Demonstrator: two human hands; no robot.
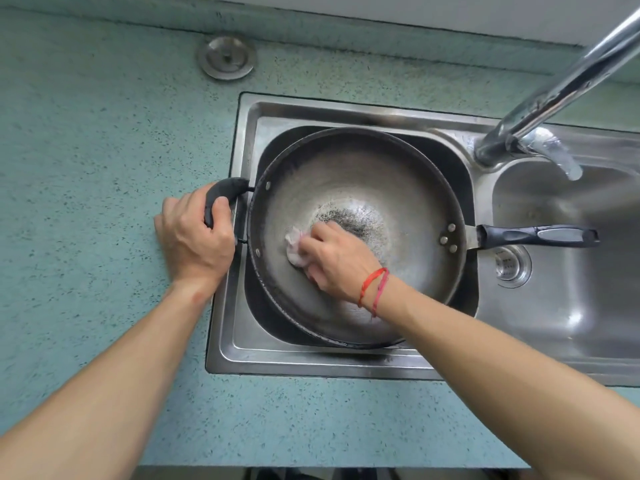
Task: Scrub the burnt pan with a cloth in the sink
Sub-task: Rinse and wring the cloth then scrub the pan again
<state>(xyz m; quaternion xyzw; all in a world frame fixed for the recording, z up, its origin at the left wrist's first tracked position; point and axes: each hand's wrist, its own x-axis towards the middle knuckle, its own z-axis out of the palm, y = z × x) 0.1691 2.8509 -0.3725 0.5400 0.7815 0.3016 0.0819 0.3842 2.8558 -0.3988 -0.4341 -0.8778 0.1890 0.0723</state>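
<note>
Speckled teal table (86, 150) surrounds the steel sink (346, 110), whose left basin cradles the burnt pan (398, 188). To steady it, the left hand (194, 237) curls round its side handle (227, 188); the right hand (332, 258) clutches the cloth (294, 251), pressing it beside the charred patch (349, 216).

Person, two arms in view. Left hand (197, 237) and right hand (337, 261): bare. Left forearm (121, 375) and right forearm (502, 375): bare to the near edge. Right wrist: two thin cord bracelets (374, 289), one red, one pinker, loosely looped.
</note>
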